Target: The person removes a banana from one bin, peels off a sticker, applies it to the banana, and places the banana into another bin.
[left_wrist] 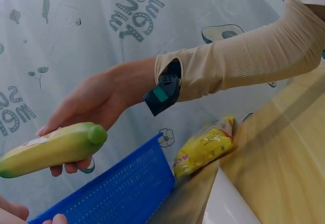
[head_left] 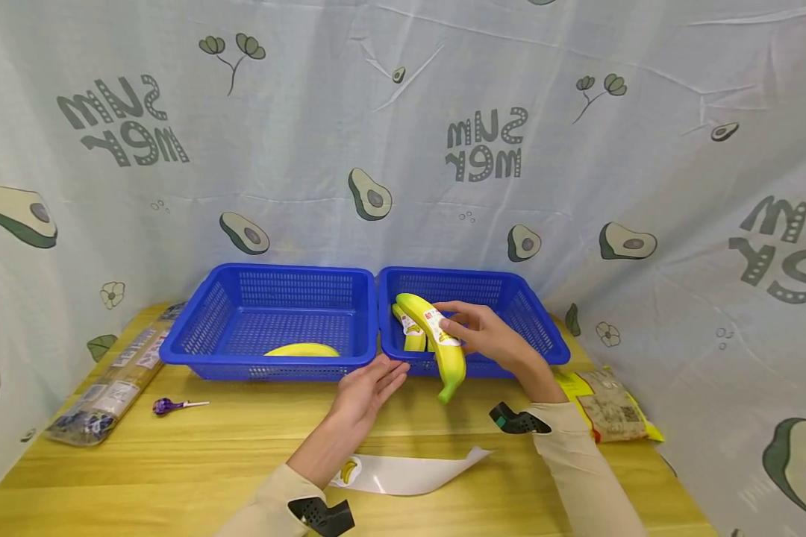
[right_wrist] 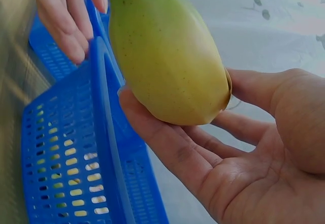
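Observation:
My right hand [head_left: 486,334] grips a yellow banana [head_left: 451,365] with a green stem end, between thumb and fingers. A white sticker with a banana picture is on its side. The banana is held above the front rim of the right blue basket [head_left: 540,317], stem end toward me. Inside that basket lie more stickered bananas [head_left: 414,341], partly hidden by the held one. My left hand [head_left: 369,388] has its fingers extended at the front rims where the baskets meet, holding nothing. Another banana [head_left: 305,349] lies in the left blue basket [head_left: 269,361], partly behind its front wall.
A pale strip of backing [head_left: 410,476] with a banana sticker [head_left: 348,471] lies in front of me. To the left are a purple lollipop [head_left: 164,406] and a long clear-wrapped package [head_left: 117,388]. A yellow bag [head_left: 607,406] lies at right. A printed curtain [head_left: 416,149] hangs behind.

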`<action>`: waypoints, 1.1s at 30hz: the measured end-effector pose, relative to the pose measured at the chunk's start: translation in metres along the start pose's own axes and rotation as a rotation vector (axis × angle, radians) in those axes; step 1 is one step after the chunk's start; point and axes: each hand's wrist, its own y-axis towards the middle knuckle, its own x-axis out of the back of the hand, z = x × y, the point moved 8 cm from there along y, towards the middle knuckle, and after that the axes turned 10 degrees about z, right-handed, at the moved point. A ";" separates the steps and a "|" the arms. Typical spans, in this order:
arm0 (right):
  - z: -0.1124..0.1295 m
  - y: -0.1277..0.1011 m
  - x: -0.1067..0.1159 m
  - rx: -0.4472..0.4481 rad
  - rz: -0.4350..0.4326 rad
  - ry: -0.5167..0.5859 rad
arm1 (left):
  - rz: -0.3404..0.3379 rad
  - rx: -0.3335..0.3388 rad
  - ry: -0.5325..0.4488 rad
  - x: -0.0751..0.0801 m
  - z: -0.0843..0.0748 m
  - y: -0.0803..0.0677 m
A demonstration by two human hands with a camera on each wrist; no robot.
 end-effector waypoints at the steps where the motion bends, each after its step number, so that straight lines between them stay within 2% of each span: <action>1: -0.001 0.000 0.002 -0.004 -0.007 0.003 | -0.011 -0.001 -0.014 0.001 0.000 0.000; 4: -0.003 0.002 0.009 -0.019 -0.032 -0.010 | -0.028 -0.012 -0.038 0.002 0.000 0.002; 19: -0.023 0.018 0.038 -0.084 -0.114 -0.039 | -0.024 -0.013 -0.057 0.003 0.000 0.002; 33: -0.047 0.038 0.063 -0.201 -0.160 0.010 | -0.030 -0.014 -0.107 0.004 0.000 0.002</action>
